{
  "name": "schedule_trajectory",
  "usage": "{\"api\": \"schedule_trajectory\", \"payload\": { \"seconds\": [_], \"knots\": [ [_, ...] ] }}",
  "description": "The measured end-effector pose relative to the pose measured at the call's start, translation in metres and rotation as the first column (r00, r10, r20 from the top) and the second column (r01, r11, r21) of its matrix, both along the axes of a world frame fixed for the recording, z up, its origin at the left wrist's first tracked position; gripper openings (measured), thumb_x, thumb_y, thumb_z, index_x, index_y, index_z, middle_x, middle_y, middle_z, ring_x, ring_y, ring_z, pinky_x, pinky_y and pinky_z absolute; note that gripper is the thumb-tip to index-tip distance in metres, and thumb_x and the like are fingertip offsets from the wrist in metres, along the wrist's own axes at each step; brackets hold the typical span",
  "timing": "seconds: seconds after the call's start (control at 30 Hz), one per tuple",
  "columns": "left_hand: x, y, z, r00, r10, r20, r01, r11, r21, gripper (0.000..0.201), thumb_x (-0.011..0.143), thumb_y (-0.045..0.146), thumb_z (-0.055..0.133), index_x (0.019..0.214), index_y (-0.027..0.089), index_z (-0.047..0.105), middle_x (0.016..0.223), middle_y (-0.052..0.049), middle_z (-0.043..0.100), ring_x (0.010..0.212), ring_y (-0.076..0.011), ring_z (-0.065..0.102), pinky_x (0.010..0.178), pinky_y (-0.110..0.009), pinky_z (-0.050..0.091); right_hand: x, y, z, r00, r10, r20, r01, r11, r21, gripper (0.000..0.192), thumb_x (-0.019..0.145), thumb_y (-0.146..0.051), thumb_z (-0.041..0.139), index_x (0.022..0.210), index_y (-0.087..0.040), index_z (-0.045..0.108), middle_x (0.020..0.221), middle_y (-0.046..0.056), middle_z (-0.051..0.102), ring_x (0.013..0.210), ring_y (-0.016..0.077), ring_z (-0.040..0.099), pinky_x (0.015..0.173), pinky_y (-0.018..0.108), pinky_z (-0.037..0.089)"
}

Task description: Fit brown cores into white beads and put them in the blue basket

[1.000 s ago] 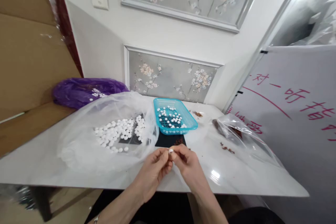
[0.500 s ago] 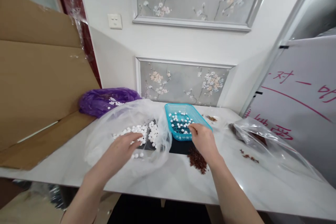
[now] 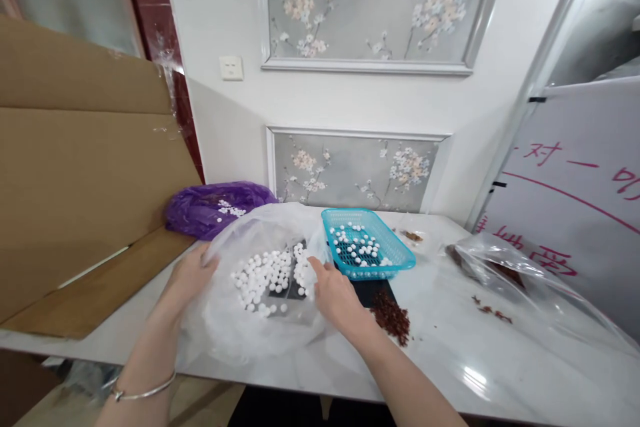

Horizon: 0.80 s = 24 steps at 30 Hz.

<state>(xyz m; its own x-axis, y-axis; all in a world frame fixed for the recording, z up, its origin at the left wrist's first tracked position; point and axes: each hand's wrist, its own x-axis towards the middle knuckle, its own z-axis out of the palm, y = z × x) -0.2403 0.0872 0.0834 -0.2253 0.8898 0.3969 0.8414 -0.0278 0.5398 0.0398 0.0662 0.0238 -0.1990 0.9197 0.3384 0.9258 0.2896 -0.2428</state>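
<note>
A clear plastic bag point(image 3: 235, 327) lies open on the white table point(image 3: 450, 373), with many small white round pieces point(image 3: 263, 277) inside. My left hand point(image 3: 193, 273) grips the bag's left rim. My right hand point(image 3: 335, 293) reaches into the bag's right opening, fingers near the white pieces; whether it holds one I cannot tell. Just right of the bag stands a blue mesh basket point(image 3: 395, 257) holding more white pieces. A small heap of reddish-brown bits point(image 3: 393, 310) lies by my right wrist.
A purple bag point(image 3: 200, 207) with a few white pieces sits at the back left, beside a leaning cardboard sheet point(image 3: 85, 173). A second clear bag point(image 3: 530, 287) with brown material lies at the right. A white board with red writing point(image 3: 580, 193) stands behind it.
The hands parted from in front of me. The right went to the blue basket, then into the clear bag. The left reached into the bag, then took its left rim.
</note>
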Motion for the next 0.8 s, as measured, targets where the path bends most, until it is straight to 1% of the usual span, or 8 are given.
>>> {"api": "schedule_trajectory", "payload": {
  "seconds": [0.1,0.17,0.27,0.33,0.43,0.53,0.67,0.8],
  "knots": [
    [0.005,-0.010,0.014,0.996,0.084,-0.003,-0.084,0.996,0.024,0.048,0.080,0.032,0.052,0.122,0.009,0.056,0.118,-0.018,0.065,0.107,-0.0354,0.059,0.087,-0.042,0.045,-0.006,-0.004,0.006,0.998,0.013,0.064,-0.019,0.995,0.098,0.053,0.082,0.001,0.045,0.131,-0.020,0.046,0.100,0.010,0.060,0.072,0.0185,0.065,0.059,0.026,0.046],
    [0.009,-0.019,0.026,0.995,0.100,0.004,-0.100,0.991,0.088,0.050,0.083,0.036,0.050,0.128,0.012,0.051,0.125,-0.015,0.061,0.111,-0.0349,0.057,0.091,-0.041,0.043,-0.011,-0.009,0.010,0.990,0.073,0.123,-0.092,0.983,0.159,0.050,0.087,-0.001,0.043,0.131,-0.023,0.046,0.104,0.010,0.059,0.080,0.0190,0.063,0.064,0.027,0.047],
    [0.016,-0.030,0.033,0.994,0.096,0.045,-0.102,0.981,0.165,0.046,0.085,0.036,0.048,0.126,0.016,0.052,0.119,-0.011,0.065,0.106,-0.0325,0.059,0.090,-0.039,0.044,-0.016,-0.011,0.015,0.962,0.178,0.208,-0.223,0.951,0.216,0.042,0.092,-0.010,0.044,0.129,-0.030,0.047,0.107,0.006,0.059,0.088,0.0191,0.059,0.072,0.028,0.048],
    [0.017,-0.033,0.029,0.991,0.111,0.079,-0.123,0.978,0.166,0.044,0.086,0.035,0.047,0.125,0.016,0.053,0.113,-0.010,0.068,0.102,-0.0307,0.062,0.088,-0.038,0.045,-0.016,-0.004,0.019,0.955,0.184,0.232,-0.240,0.941,0.239,0.038,0.093,-0.012,0.045,0.127,-0.029,0.049,0.108,0.006,0.059,0.088,0.0194,0.058,0.071,0.028,0.049],
    [0.012,-0.030,0.021,0.983,0.149,0.109,-0.165,0.973,0.160,0.045,0.085,0.036,0.049,0.124,0.016,0.054,0.114,-0.012,0.068,0.104,-0.0310,0.061,0.090,-0.040,0.045,-0.016,0.011,0.023,0.965,0.126,0.229,-0.184,0.949,0.256,0.037,0.091,-0.009,0.047,0.125,-0.023,0.051,0.110,0.009,0.058,0.089,0.0205,0.059,0.066,0.027,0.049],
    [0.003,-0.023,0.017,0.979,0.165,0.121,-0.185,0.967,0.178,0.046,0.083,0.035,0.052,0.125,0.016,0.055,0.119,-0.014,0.066,0.109,-0.0323,0.059,0.093,-0.041,0.044,-0.020,0.023,0.024,0.970,0.091,0.228,-0.146,0.960,0.239,0.038,0.091,-0.008,0.046,0.126,-0.023,0.050,0.113,0.008,0.057,0.091,0.0192,0.060,0.068,0.025,0.049],
    [-0.007,-0.019,0.019,0.972,0.181,0.150,-0.215,0.941,0.259,0.044,0.082,0.027,0.053,0.125,0.021,0.054,0.120,-0.009,0.066,0.108,-0.0279,0.060,0.093,-0.035,0.045,-0.032,0.026,0.016,0.973,0.046,0.224,-0.086,0.981,0.173,0.040,0.091,-0.008,0.044,0.126,-0.025,0.047,0.113,0.009,0.056,0.090,0.0178,0.062,0.068,0.023,0.049],
    [-0.018,-0.020,0.013,0.970,0.177,0.169,-0.224,0.919,0.324,0.044,0.080,0.020,0.052,0.124,0.020,0.055,0.114,-0.006,0.068,0.101,-0.0241,0.063,0.087,-0.031,0.049,-0.037,0.028,0.008,0.977,-0.046,0.208,0.031,0.997,0.074,0.040,0.088,-0.002,0.041,0.124,-0.019,0.049,0.111,0.012,0.056,0.078,0.0174,0.067,0.063,0.025,0.050]
  ]
}}
